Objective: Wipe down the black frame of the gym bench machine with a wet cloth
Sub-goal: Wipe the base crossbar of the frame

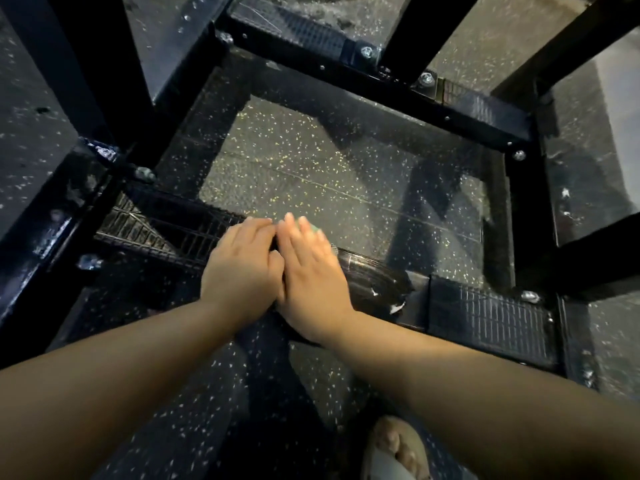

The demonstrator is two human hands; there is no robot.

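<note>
My left hand (242, 268) and right hand (311, 271) lie flat side by side on the near bar of the black frame (485, 313), fingers straight and together. A green cloth (317, 228) peeks out beneath my right fingertips.

Green cloth (317, 229) (mostly hidden) on black frame (485, 317).
</note>
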